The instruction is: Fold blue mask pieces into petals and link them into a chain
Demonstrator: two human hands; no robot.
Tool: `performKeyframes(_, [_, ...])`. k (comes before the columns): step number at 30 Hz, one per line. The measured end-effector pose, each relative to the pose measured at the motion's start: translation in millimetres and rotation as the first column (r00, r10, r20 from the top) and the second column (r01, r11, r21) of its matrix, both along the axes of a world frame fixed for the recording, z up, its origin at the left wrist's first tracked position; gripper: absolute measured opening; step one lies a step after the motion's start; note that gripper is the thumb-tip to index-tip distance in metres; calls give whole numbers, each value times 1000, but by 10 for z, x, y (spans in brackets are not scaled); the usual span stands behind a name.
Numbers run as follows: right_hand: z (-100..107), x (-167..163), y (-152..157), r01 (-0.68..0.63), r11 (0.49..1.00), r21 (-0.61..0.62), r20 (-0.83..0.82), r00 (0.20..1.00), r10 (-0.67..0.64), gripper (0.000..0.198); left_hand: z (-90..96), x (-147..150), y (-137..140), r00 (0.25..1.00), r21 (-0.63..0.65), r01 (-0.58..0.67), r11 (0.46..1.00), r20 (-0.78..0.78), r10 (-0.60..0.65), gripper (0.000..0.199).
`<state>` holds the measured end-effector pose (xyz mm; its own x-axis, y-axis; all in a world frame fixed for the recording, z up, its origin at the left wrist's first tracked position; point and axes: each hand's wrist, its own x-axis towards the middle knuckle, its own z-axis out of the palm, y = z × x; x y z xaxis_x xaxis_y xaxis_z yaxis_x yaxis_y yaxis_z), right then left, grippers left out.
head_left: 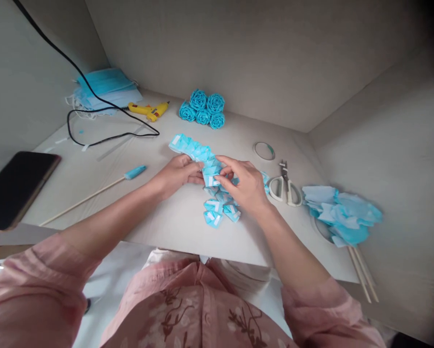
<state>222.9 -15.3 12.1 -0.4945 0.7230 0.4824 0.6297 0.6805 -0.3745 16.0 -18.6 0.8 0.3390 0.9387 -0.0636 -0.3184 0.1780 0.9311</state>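
Between my hands is a strip of folded light-blue mask-fabric pieces (201, 152) with white tape patches, stretching up to the left above the table. My left hand (180, 174) is closed around its underside near the middle. The fingers and thumb of my right hand (240, 181) pinch the strip's near end beside a white patch. Just below my hands, several loose folded blue pieces (214, 211) lie on the table, some partly hidden by my right hand. Another blue piece (265, 181) peeks out beyond my right wrist.
Rolled blue fabric roses (202, 108) are stacked at the back, near a yellow glue gun (155, 111) and a pile of masks (104, 87). On the left are a blue-tipped stick (94, 195) and a phone (19, 188). Scissors (285, 186), a tape roll (264, 151) and cut blue fabric (343, 212) sit right.
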Motion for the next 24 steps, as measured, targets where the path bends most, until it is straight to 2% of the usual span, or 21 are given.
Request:
performKeyframes(8, [-30,-12,13,-4,998,58,-3,1000,4,38,-31,-2,22,996,63,32,998,-91,-26,44])
performKeyframes(11, [-20,-17,14,56,998,18,-112,992,-54,35,-39,-1,28,994,65,-10,998,-108,17,40])
performKeyframes(13, [-3,-12,26,140,986,-95,-270,949,-161,35,-34,4,29,994,79,-52,995,-93,59,39])
performKeyframes(15, [7,-3,51,135,950,-283,-427,869,-250,37,-23,12,29,994,96,-84,992,-67,90,37])
performKeyframes(16, [6,-1,66,80,918,-388,-478,834,-275,39,-17,17,28,994,102,-90,991,-59,96,36])
performKeyframes(18, [-9,-6,89,-78,820,-567,-517,809,-280,43,-12,27,26,993,109,-94,990,-57,100,36])
performKeyframes(20, [-30,-26,91,-186,722,-667,-508,823,-256,41,-15,36,22,993,110,-87,990,-72,95,36])
performKeyframes(21, [-37,-40,82,-207,698,-686,-498,833,-242,40,-18,40,19,992,111,-82,990,-82,92,36])
performKeyframes(22, [-42,-55,68,-207,698,-685,-489,842,-230,38,-21,44,15,992,113,-76,991,-93,87,36])
performKeyframes(24, [-40,-81,32,-166,744,-647,-465,859,-213,39,-26,50,9,991,118,-57,991,-110,70,35])
